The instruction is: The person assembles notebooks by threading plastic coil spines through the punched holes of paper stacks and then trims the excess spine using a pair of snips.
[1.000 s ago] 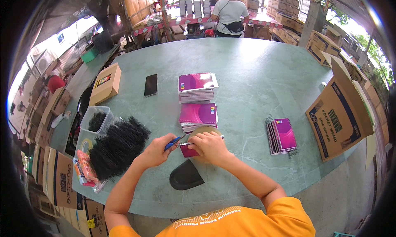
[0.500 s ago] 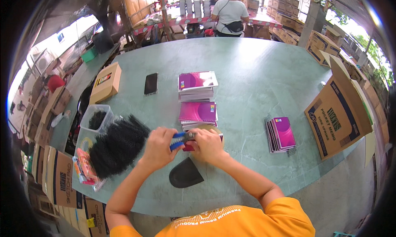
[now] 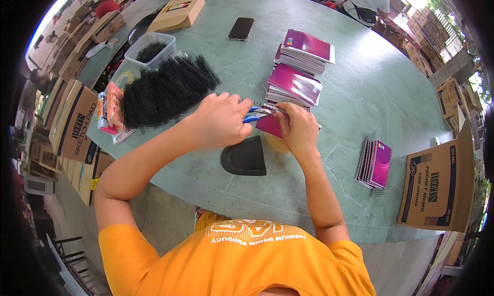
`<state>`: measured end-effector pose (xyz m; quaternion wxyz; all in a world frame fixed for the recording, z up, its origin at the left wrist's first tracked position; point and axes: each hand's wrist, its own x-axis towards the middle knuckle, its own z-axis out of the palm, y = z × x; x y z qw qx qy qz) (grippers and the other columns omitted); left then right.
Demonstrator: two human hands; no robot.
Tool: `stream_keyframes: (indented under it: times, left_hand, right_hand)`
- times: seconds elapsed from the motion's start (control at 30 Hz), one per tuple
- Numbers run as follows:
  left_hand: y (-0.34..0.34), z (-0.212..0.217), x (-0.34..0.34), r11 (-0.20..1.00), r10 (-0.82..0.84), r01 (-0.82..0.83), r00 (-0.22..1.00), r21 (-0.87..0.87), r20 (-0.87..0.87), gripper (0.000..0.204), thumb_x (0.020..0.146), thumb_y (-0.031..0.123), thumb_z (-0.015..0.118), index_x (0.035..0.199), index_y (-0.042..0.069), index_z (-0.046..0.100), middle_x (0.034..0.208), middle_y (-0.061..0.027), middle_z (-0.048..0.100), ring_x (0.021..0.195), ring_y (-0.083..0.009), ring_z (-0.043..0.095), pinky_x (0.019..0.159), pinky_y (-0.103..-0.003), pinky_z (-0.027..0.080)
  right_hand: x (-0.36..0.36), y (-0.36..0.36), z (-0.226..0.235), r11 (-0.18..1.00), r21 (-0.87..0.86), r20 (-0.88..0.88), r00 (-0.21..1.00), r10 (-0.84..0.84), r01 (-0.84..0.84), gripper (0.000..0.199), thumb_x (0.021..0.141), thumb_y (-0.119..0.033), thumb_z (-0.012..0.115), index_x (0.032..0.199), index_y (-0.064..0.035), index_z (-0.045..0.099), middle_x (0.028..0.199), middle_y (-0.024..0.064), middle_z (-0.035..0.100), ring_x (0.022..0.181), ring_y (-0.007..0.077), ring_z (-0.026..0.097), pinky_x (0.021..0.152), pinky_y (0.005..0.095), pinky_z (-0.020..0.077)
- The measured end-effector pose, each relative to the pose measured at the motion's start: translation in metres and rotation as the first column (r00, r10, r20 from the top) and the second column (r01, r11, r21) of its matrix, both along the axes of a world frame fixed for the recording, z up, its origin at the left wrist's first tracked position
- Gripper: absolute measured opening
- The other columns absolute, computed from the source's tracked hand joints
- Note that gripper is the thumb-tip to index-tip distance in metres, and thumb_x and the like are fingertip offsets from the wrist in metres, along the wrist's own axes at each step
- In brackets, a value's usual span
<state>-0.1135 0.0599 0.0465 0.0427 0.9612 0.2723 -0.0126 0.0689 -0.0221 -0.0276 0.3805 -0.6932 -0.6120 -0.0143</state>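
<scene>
My left hand [image 3: 222, 120] grips blue-handled pliers [image 3: 256, 114] whose tip meets the top edge of a small magenta notebook [image 3: 269, 124]. My right hand [image 3: 298, 128] holds that notebook down on the green table [image 3: 360, 90], fingers pinching its upper edge. Just beyond lie two stacks of magenta notebooks: a near stack [image 3: 294, 85] and a far stack [image 3: 306, 48]. A heap of black spiral binding coils [image 3: 167, 87] lies to the left of my left hand.
A black curved pad [image 3: 245, 157] lies in front of my hands. Bound notebooks [image 3: 374, 162] stand stacked at right beside an open cardboard box [image 3: 437, 185]. A phone [image 3: 241, 28], a flat tan box [image 3: 178, 12] and a clear tub [image 3: 149, 50] sit farther back. A person [image 3: 368, 2] sits across.
My left hand has moved right with the pliers, from apart beside the notebook to its top edge. The view has shifted closer over the table.
</scene>
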Motion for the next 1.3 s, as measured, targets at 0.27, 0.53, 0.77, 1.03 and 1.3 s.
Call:
stream_keyframes:
  times: [0.27, 0.53, 0.77, 1.03, 1.3]
  left_hand:
    - [0.001, 0.021, 0.006, 0.999, 0.038, -0.037, 0.995, 0.012, -0.088, 0.041, 0.078, 0.027, 0.050, 0.111, 0.004, 0.055, 0.090, -0.0149, 0.061, 0.085, -0.0322, 0.060, 0.076, -0.043, 0.048]
    - [0.001, 0.024, 0.012, 0.997, 0.044, -0.053, 0.984, -0.052, -0.170, 0.037, 0.079, 0.027, 0.049, 0.107, 0.004, 0.055, 0.090, -0.0156, 0.060, 0.085, -0.0323, 0.059, 0.076, -0.043, 0.048]
    - [0.002, 0.024, 0.021, 0.997, 0.013, -0.028, 0.981, -0.072, -0.193, 0.034, 0.078, 0.028, 0.049, 0.099, 0.003, 0.058, 0.086, -0.0164, 0.061, 0.084, -0.0333, 0.061, 0.072, -0.044, 0.049]
    - [0.001, 0.039, 0.042, 0.998, -0.039, 0.021, 0.945, -0.059, -0.324, 0.032, 0.077, 0.028, 0.053, 0.093, 0.002, 0.059, 0.087, -0.0176, 0.063, 0.082, -0.0335, 0.063, 0.071, -0.043, 0.050]
    - [0.011, 0.039, 0.049, 0.984, -0.162, 0.180, 0.914, 0.012, -0.372, 0.020, 0.075, 0.018, 0.061, 0.086, 0.002, 0.061, 0.087, -0.0181, 0.065, 0.081, -0.0337, 0.065, 0.066, -0.043, 0.052]
  right_hand:
    - [0.007, -0.001, 0.005, 0.995, -0.070, 0.055, 0.996, 0.070, -0.067, 0.021, 0.079, -0.020, 0.067, 0.093, -0.0075, 0.058, 0.084, 0.0056, 0.063, 0.076, 0.0276, 0.060, 0.067, 0.0391, 0.0439]
    - [0.000, -0.004, 0.010, 1.000, -0.027, -0.052, 0.999, -0.001, -0.001, 0.018, 0.077, -0.016, 0.069, 0.088, -0.0047, 0.060, 0.080, 0.0085, 0.063, 0.076, 0.0299, 0.060, 0.067, 0.0403, 0.0457]
    - [-0.001, 0.000, 0.010, 1.000, 0.000, -0.121, 0.993, -0.017, 0.017, 0.015, 0.074, -0.013, 0.070, 0.082, -0.0048, 0.061, 0.077, 0.0082, 0.063, 0.073, 0.0282, 0.061, 0.065, 0.0393, 0.0461]
    - [-0.001, 0.001, 0.003, 0.997, 0.075, -0.085, 0.996, -0.023, 0.030, 0.015, 0.068, -0.010, 0.072, 0.079, -0.0066, 0.062, 0.074, 0.0049, 0.062, 0.069, 0.0239, 0.061, 0.061, 0.0366, 0.0469]
    - [-0.001, 0.002, -0.001, 0.997, 0.064, -0.108, 0.994, -0.024, 0.031, 0.015, 0.068, -0.010, 0.072, 0.079, -0.0074, 0.063, 0.073, 0.0032, 0.062, 0.069, 0.0223, 0.061, 0.061, 0.0355, 0.0472]
